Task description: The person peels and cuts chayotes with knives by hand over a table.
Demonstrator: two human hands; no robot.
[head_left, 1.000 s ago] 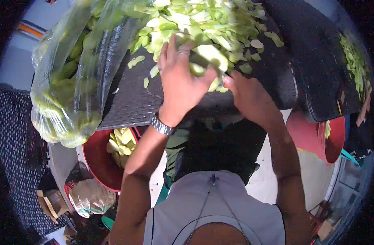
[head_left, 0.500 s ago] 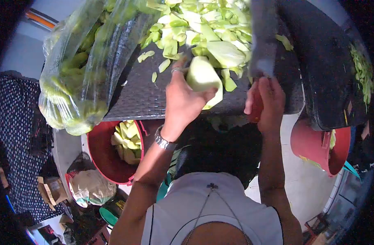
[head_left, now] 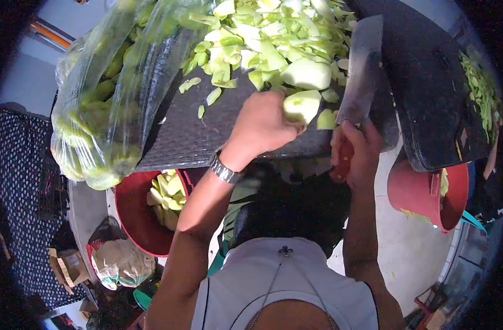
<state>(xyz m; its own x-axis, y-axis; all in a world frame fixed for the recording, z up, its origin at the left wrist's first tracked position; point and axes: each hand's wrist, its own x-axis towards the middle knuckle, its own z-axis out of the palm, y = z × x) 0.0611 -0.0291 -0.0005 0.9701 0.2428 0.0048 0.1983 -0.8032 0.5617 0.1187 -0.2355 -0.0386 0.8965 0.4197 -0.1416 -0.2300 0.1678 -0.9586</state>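
My left grip (head_left: 265, 123) holds a pale green chunk (head_left: 304, 106) near the front edge of the table (head_left: 185, 135); just to its right, my right grip (head_left: 358, 151) wraps the red handle (head_left: 343, 161) of a cleaver (head_left: 363, 71) pointing forward.

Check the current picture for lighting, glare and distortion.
Head view: strong light nearly bleaches the pale cuttings; head view: glare streaks the plastic bag; head view: deep shadow hides detail below the tabletop; head view: wide-angle curvature, with dark corners.
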